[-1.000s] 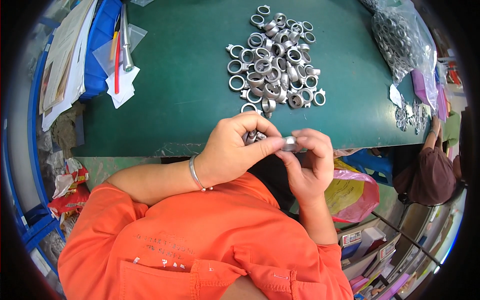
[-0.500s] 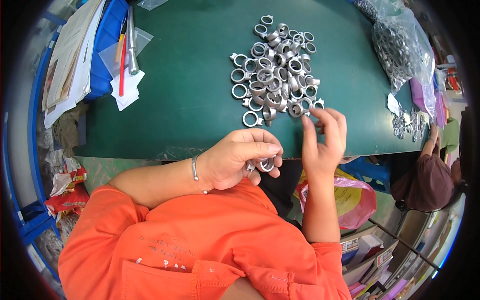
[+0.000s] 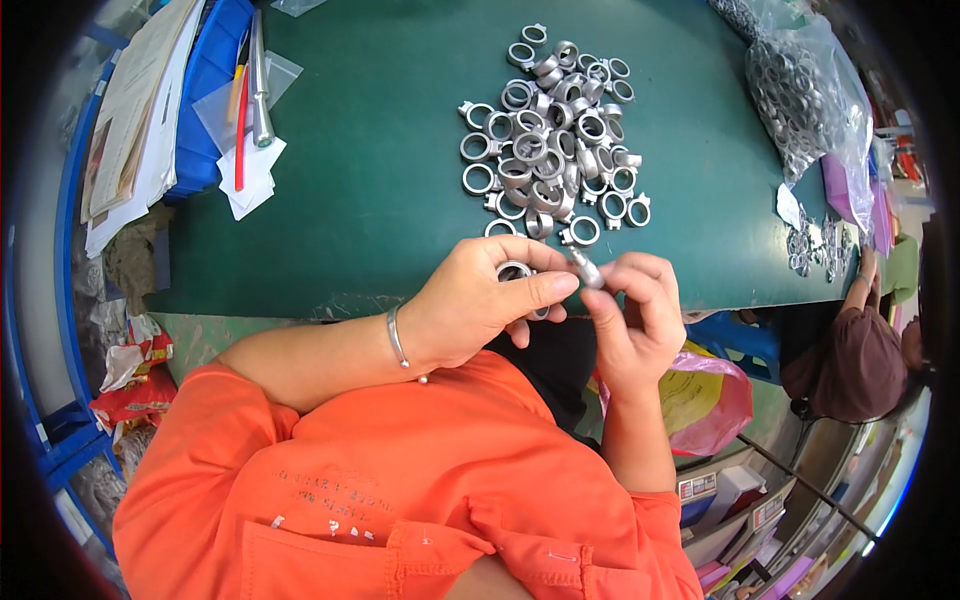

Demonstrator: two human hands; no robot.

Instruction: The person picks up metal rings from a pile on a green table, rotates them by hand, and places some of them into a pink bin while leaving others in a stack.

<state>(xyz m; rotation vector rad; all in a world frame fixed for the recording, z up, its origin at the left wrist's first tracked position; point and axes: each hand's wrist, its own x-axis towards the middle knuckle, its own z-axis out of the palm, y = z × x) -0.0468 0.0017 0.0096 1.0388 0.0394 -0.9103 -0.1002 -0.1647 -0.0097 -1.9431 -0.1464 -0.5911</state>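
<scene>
My left hand (image 3: 490,295) is closed around a metal ring (image 3: 514,270), held near the table's front edge; other rings may be hidden in its palm. My right hand (image 3: 637,312) pinches another silver ring (image 3: 586,270), seen edge-on with its small lug toward my left fingertips. Whether the left thumb and finger touch that ring I cannot tell. Just beyond both hands lies a loose pile of several grey metal rings (image 3: 548,165) with small lugs, on the green table (image 3: 380,170).
At the left stand a blue tray (image 3: 212,110) with papers, a red pen (image 3: 240,140) and a metal rod (image 3: 260,90). A clear bag of metal parts (image 3: 800,100) lies at the far right, near small loose parts (image 3: 818,246). Another person (image 3: 850,350) sits at the right.
My right hand has come back from the pile's near edge with a ring, meeting my left hand. The left hand has risen slightly. Rings at the pile's near edge have shifted.
</scene>
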